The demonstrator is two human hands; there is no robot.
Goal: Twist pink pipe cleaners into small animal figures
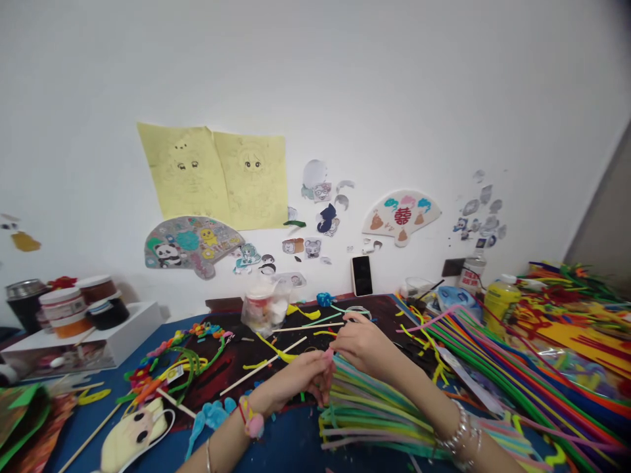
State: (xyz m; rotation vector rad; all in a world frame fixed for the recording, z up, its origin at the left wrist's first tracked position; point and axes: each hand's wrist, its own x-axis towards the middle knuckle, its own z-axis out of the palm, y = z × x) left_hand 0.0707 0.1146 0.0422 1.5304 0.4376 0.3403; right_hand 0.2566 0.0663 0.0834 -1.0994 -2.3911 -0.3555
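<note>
Near the middle of the table, my left hand (315,376) is closed on a small pink piece (329,355). Its fingers are pinched together at the tip of the piece. My right hand (362,341) touches the same spot from the right, its fingers bent and closed; what lies between them is too small to make out. Beneath and right of the hands spreads a bundle of pastel fuzzy stems (379,410). A light blue fuzzy piece (211,417) lies left of my left wrist.
Wooden sticks (263,366) and yellow scraps lie behind my left hand. A phone (361,276) leans on the wall. Bright fuzzy stems (522,368) and a yellow bottle (501,305) are at right. Jars (65,312) stand on a white box (118,332) at left.
</note>
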